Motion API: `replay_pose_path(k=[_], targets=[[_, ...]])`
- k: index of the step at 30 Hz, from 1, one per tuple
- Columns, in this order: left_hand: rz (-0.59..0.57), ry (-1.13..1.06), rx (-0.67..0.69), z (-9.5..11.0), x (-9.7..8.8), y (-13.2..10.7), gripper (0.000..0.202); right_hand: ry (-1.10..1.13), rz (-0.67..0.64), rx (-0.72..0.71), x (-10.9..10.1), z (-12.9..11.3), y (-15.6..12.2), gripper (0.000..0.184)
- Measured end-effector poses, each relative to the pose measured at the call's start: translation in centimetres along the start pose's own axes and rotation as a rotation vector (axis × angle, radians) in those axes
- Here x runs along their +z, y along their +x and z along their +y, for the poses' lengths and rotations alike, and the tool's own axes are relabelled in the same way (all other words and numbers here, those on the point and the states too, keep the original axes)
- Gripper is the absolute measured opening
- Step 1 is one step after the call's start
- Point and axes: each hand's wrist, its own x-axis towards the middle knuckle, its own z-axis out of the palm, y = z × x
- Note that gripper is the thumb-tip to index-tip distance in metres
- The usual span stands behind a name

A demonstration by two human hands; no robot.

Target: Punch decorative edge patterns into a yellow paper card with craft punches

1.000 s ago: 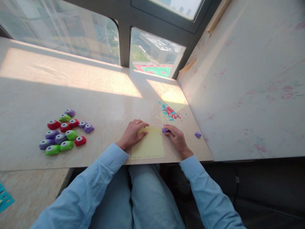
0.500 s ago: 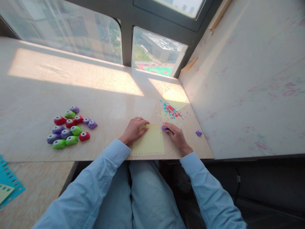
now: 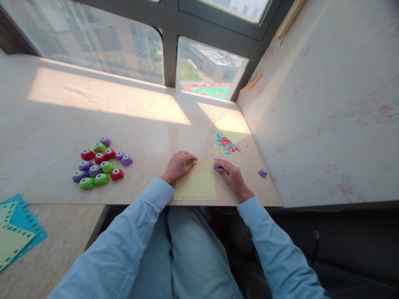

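The left hand (image 3: 179, 167) pinches the far-left corner of a yellow sheet (image 3: 197, 182) at the front of the desk (image 3: 152, 143); the right hand (image 3: 230, 175) clasps a purple punch (image 3: 216, 166) by its right edge. Uneven pulling could skew or tear the sheet.

The right hand (image 3: 231, 174) holds a purple punch (image 3: 216, 166) by a yellow sheet (image 3: 199, 180) (left hand (image 3: 178, 167) on its corner).

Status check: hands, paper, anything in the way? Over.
Left hand holding yellow sheet near upper left corner. Right hand gripping purple punch at sheet's upper right edge. Confetti lies beyond the sheet, seemingly not blocking.
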Motion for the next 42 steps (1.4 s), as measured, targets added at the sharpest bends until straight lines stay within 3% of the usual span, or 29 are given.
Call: replay_pose_path(k=[42], targets=[[0.008, 0.008, -0.02, -0.1, 0.15, 0.22, 0.014, 0.009, 0.0, -0.006, 0.11, 0.46, 0.07, 0.026]])
